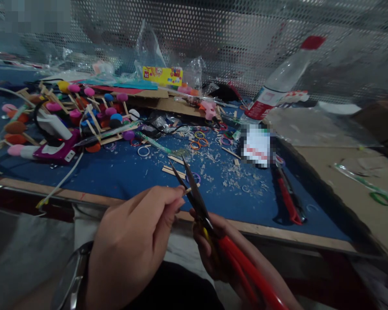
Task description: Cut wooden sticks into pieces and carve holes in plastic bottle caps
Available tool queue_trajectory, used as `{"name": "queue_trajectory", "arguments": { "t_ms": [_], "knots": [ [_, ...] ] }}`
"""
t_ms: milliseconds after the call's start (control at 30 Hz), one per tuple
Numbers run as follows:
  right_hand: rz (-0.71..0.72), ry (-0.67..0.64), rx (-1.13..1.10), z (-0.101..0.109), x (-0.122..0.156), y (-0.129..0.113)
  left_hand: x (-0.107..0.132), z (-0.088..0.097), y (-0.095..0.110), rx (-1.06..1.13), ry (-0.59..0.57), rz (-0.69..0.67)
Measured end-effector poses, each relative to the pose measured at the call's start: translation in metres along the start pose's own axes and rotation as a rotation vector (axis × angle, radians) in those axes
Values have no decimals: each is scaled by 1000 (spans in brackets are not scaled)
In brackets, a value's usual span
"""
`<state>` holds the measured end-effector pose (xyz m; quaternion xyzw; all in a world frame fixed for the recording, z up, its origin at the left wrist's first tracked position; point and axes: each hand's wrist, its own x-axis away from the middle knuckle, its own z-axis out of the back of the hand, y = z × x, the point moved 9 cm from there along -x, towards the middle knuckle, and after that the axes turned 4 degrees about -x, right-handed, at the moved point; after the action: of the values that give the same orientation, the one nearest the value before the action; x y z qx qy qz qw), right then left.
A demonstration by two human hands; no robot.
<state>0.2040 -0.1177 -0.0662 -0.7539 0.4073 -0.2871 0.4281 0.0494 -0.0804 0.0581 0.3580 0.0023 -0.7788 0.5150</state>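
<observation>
Nearest you: a watch (73,275) sits on your left wrist; any writing on its face cannot be made out. Your left hand (132,239) is closed, thumb and forefinger pinched on the end of a thin stick (192,188). Your right hand (204,247) is wrapped round the handles of the scissors (228,247), red with some yellow. The blades stand apart, pointing away from you, and the stick's free end lies across them, just beyond your left fingertips. Hands near each other, not seen to touch.

Just past the blade tips, on the blue table (245,213): loose sticks (173,172) and a purple ring (194,177). Right of your right hand, a red-and-black cutter (287,196). Left of and beyond your left hand, a purple tool (60,148); behind it, sticks with coloured balls (110,111).

Farther ahead of your right hand, a pink tool (209,110). To its right, a tilted bottle (273,90), red cap; its red-and-white label is too blurred to read. Ahead of your left hand, a yellow label (162,75): "24" legible, remaining print not. Farthest, a perforated panel (213,26).
</observation>
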Motion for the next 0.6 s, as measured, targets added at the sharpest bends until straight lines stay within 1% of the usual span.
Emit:
{"name": "queue_trajectory", "arguments": {
  "t_ms": [67,133,233,433,600],
  "knots": [
    [-45,-3,42,4,1,7,0,0,-1,6,2,2],
    [-70,25,71,11,3,12,0,-1,-1,11,-4,7],
    [-89,54,106,14,4,14,0,-2,-1,13,-9,6],
    [-94,26,33,-6,-6,1,1,-3,1,-1,-11,-5],
    [-40,90,104,-4,-9,-4,3,-4,-1,6,-4,6]
  ]
}}
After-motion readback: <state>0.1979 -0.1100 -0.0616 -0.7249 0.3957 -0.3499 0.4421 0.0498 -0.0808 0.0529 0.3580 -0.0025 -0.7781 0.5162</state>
